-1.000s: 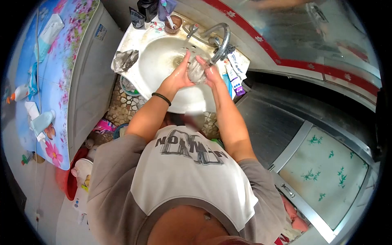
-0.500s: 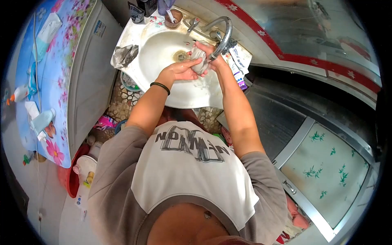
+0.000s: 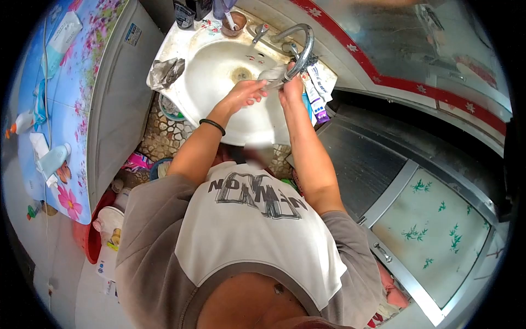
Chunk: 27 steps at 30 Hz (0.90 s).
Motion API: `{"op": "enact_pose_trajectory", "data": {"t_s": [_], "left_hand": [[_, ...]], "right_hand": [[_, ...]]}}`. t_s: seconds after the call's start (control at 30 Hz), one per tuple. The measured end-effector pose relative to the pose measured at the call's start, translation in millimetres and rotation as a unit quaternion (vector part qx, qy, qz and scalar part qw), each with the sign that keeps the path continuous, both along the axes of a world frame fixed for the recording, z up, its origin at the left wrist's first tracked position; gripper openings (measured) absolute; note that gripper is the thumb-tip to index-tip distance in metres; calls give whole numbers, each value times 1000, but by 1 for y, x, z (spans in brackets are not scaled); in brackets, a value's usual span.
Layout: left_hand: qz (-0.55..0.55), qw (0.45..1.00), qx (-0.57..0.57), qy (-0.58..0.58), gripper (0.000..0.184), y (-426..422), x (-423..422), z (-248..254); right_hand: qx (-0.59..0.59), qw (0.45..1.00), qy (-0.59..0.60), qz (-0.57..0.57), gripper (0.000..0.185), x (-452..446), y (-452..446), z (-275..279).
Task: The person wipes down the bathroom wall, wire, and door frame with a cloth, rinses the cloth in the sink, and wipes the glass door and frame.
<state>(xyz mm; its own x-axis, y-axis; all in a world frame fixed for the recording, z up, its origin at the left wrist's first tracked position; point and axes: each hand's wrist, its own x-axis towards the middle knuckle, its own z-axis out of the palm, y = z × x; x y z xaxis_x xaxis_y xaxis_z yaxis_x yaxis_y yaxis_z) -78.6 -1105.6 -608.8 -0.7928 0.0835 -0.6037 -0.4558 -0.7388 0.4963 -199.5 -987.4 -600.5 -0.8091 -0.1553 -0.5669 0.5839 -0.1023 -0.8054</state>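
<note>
A wet-looking grey cloth [image 3: 270, 75], blurred by motion, hangs in front of the curved metal tap [image 3: 308, 46], above the white sink basin [image 3: 211, 71]. My right hand [image 3: 292, 86] is closed on the cloth's right end, just under the spout, which partly covers the fingers. At the cloth's left end is my left hand [image 3: 245, 94], its fingers apart and slightly bent. The fingertips reach close to the cloth; whether they touch it I cannot make out. A dark band circles my left wrist.
On the sink's left rim lies a crumpled grey piece [image 3: 166, 73]. A brown cup [image 3: 234, 24] and dark bottles [image 3: 184, 15] stand at the back. Tubes [image 3: 316, 97] lie on the right rim. A flower-patterned surface [image 3: 71, 93] is at left, a glass-panelled door [image 3: 433, 236] at right.
My hands have moved apart from the bunched cloth. The right hand has shifted right, beneath the spout, and the cloth is now drawn out between the hands. The left hand has come away slightly leftward.
</note>
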Motion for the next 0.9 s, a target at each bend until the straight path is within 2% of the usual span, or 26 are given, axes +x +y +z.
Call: {"op": "enact_pose_trajectory", "data": {"t_s": [0.07, 0.13, 0.23, 0.53, 0.77, 0.9], "left_hand": [[-58, 995, -65, 46, 14, -3, 2, -25], [-59, 995, -55, 55, 13, -4, 4, -36], [-64, 994, -75, 35, 12, -4, 3, -44], [-50, 991, -125, 12, 15, -3, 2, -26], [-117, 962, -242, 44, 12, 1, -5, -53], [-82, 980, -180, -9, 20, -7, 9, -46]], "right_hand": [[30, 999, 25, -18, 32, 1, 0, -1], [73, 994, 68, -54, 46, 5, 0, -6], [49, 991, 54, -113, 56, 7, -2, -7], [-9, 988, 41, -148, 53, 15, -3, -1], [-3, 987, 69, -147, 49, 9, -1, 0], [-8, 990, 39, -132, 44, 1, 3, 12]]}}
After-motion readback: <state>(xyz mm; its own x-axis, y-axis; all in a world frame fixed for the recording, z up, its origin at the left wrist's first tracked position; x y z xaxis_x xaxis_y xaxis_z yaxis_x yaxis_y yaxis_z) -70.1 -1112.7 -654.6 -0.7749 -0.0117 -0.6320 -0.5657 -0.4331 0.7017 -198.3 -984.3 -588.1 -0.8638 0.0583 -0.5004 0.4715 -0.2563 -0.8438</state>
